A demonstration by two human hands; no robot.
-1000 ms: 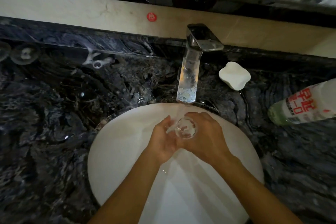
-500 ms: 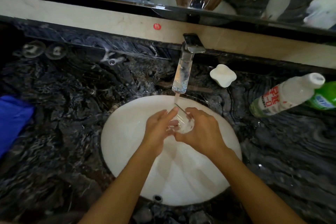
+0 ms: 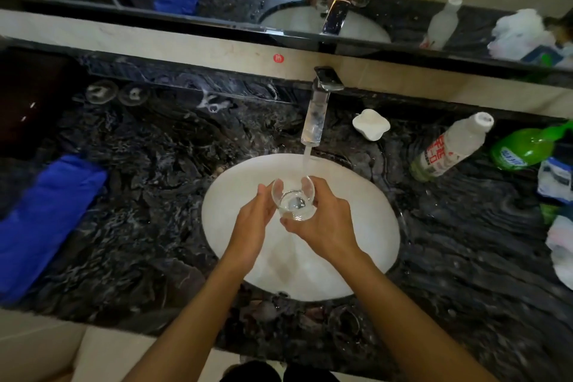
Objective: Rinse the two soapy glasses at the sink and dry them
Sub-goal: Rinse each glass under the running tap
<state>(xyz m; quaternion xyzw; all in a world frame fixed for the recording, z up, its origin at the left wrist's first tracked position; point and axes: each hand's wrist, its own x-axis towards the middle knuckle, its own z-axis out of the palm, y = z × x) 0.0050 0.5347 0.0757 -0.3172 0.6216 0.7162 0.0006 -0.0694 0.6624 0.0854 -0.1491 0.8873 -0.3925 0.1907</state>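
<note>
I hold a small clear glass (image 3: 293, 199) upright over the white sink basin (image 3: 366, 226), its mouth facing up. My right hand (image 3: 322, 226) wraps around its right side and bottom. My left hand (image 3: 255, 220) presses against its left side, fingertips at the rim. Water runs from the chrome faucet (image 3: 316, 121) in a thin stream onto the glass's far rim, and some water sits inside. Two more clear glasses (image 3: 101, 92) (image 3: 134, 93) stand on the dark marble counter (image 3: 148, 195) at the back left.
A folded blue cloth (image 3: 46, 220) lies on the counter at the left. A white soap dish (image 3: 370, 124) sits right of the faucet. A clear bottle with a red label (image 3: 449, 147), a green bottle (image 3: 527, 149) and plastic bags (image 3: 558, 195) crowd the right side. A mirror runs along the back.
The glass has been turned mouth-up and held a little lower under the stream. My view has pulled back, so more of the counter shows.
</note>
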